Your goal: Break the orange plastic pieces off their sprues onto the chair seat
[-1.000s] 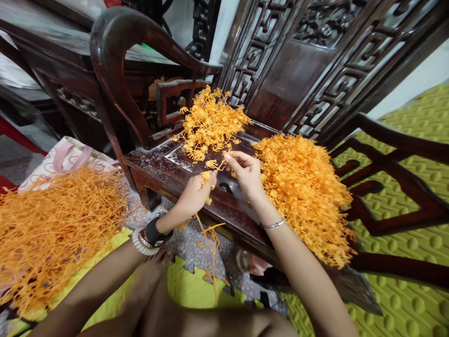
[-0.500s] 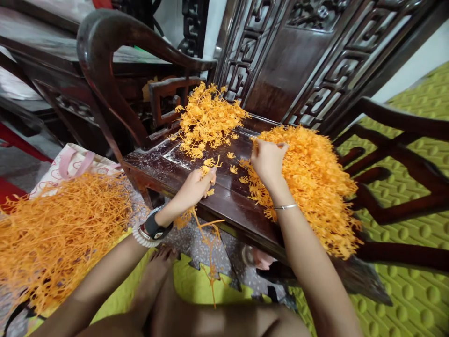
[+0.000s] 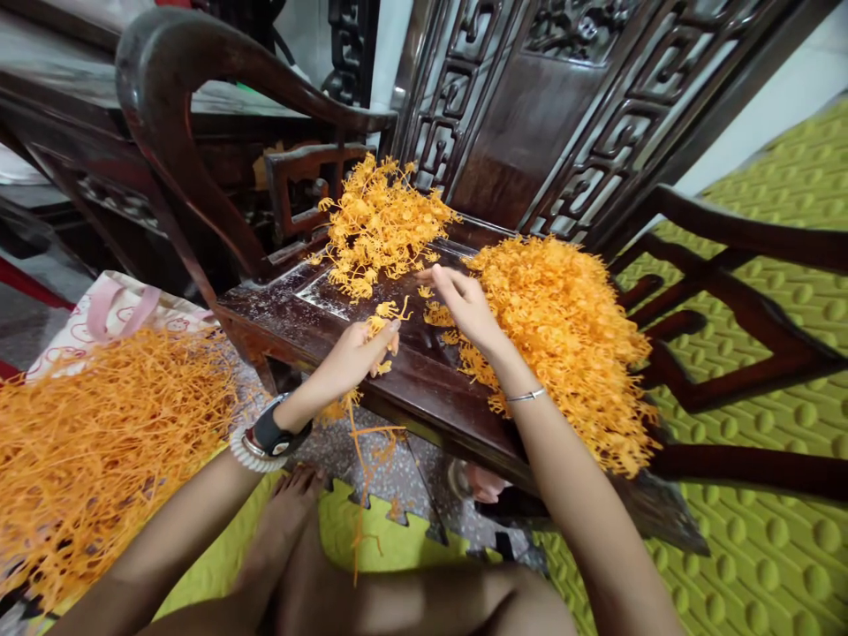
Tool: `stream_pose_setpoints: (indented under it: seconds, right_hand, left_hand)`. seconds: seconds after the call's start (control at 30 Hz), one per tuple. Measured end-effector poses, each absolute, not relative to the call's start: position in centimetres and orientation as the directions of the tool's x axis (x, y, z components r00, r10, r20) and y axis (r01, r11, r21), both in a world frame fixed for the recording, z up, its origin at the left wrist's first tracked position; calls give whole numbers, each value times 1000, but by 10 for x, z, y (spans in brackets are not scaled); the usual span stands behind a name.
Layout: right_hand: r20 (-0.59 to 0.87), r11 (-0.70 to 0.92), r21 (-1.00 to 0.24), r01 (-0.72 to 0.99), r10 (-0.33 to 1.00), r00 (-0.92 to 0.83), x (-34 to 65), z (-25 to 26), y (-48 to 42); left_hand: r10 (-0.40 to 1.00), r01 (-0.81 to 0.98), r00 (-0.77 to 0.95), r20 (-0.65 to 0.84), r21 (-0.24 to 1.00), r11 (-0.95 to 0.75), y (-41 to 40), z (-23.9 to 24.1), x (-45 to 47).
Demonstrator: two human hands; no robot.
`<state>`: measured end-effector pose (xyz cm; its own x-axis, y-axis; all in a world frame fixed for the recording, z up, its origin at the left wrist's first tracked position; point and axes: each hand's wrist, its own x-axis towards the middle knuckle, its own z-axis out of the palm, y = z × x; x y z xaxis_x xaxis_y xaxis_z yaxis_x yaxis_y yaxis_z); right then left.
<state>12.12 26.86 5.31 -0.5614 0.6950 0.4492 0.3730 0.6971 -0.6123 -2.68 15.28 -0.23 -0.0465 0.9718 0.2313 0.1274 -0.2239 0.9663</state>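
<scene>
My left hand point(image 3: 361, 353) is closed on a small bunch of orange claw-shaped plastic pieces point(image 3: 388, 311) above the front edge of the dark wooden chair seat point(image 3: 424, 375). Below it hangs a thin, branching orange plastic strand point(image 3: 361, 477); its upper end is hidden near the hand. My right hand point(image 3: 464, 305) is over the seat with fingers stretched out and nothing visible in them. Under and beside it lie a few loose orange pieces point(image 3: 437, 314). A large heap of such pieces point(image 3: 556, 344) is to its right, and a smaller pile with stems point(image 3: 384, 225) lies farther back.
On the floor at left, a big mass of thin orange strands point(image 3: 112, 433) lies against a white bag with pink handles point(image 3: 125, 314). A curved armrest point(image 3: 159, 115) rises at left, a carved backrest point(image 3: 510, 132) behind. Yellow-green mats point(image 3: 761, 495) cover the floor at right.
My right hand has moved left from the edge of the large heap to the middle of the seat, and its fingers have straightened. My left hand keeps its hold. The view has shifted slightly.
</scene>
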Motion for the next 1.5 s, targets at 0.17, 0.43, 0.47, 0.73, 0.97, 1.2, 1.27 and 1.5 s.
stream_pose_setpoints:
  seconds: [0.17,0.43,0.47,0.73,0.97,1.2,1.27,1.5]
  right_hand:
    - [124,498,-844,201,545,-830,111,54,252]
    - [304,481,-873,79,665,-682,110,52,251]
    - [348,495,-866,72,700,-624,107,49,251]
    - [524,600,-783,165,778,-347,92,30,251]
    - [601,649,-737,189,757,-256,87,26,241]
    - [611,592,-766,252,792,-4,117,48,273]
    - [667,583,-713,389,735,121,141,61,291]
    - [501,389,-179,904,827,-256,149,55,294]
  left_hand:
    - [979,169,33,202,964,-205,151,4,-31]
    - [974,143,-1,227,964,-225,153,4,-27]
    - [973,131,-27,229,966,-223,155,3,-27]
    - [971,88,-75,228,971,-221,167,-5,-26]
    - [967,113,-82,240,967,-230,169,-4,-24]
    - [976,141,-109,190,975,-174,159,-3,-22]
    - [975,162,-139,172,976,-149,155,-3,-22]
    - [984,144,-85,155,979,-142,156,-2,-24]
